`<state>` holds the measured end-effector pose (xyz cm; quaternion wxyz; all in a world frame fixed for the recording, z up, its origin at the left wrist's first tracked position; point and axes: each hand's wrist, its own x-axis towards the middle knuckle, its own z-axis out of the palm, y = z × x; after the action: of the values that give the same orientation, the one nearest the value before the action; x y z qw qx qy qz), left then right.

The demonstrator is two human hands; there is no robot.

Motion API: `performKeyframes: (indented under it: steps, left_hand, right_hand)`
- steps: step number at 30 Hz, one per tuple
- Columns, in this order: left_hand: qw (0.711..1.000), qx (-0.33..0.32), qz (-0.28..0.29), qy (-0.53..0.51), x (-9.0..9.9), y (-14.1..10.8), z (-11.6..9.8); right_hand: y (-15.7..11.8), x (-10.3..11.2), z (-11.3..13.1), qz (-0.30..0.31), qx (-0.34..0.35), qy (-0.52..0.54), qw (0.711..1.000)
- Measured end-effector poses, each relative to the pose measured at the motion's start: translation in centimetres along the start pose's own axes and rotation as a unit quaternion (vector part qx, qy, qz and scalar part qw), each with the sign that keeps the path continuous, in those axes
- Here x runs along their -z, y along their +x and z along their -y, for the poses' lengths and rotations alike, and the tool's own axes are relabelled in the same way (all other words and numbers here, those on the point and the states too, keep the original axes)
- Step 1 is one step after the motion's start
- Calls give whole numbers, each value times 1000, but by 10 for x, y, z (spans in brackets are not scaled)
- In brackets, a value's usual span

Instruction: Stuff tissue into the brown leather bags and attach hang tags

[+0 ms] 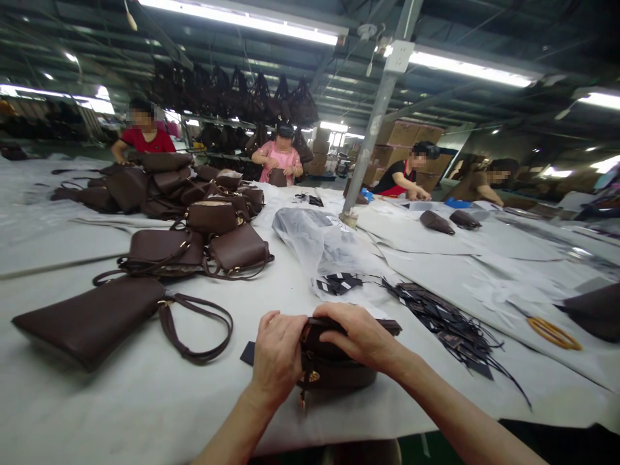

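A dark brown bag (339, 374) with gold hardware lies at the table's near edge. My left hand (279, 352) grips its left end, fingers closed on the brown material. Across its top, my right hand (356, 332) is bent with its fingers curled over the upper edge. A zipper pull hangs from the bag's left front. Part of a dark tag (247, 353) sticks out beside my left hand. The bag's inside is hidden by my hands.
Left stand a large brown bag (92, 316) and a heap of bags (165, 184). Ahead lies clear plastic (314, 242); to the right are black tags (445, 323), orange-handled scissors (553, 332) and a metal post (375, 116). Several people work across the table (271, 433).
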<state>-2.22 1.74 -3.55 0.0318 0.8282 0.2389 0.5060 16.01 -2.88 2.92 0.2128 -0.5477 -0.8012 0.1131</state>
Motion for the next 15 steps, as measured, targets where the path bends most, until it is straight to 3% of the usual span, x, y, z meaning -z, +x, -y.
performKeyframes:
  steps: [4,9,12,15]
  left_hand:
    - [999,-12,32,-33,6,0,12]
    - [980,67,83,-170,15,3,16]
    - [969,61,145,-193,9,6,11]
    - [972,72,139,-175,-5,4,9]
  right_hand:
    - [-1,5,2,7,-8,-24,1000]
    - [-16,29,-9,37,-29,-38,998]
    - [-29,39,-23,50,-52,-78,994]
    - [-37,42,-38,59,-107,-111,986]
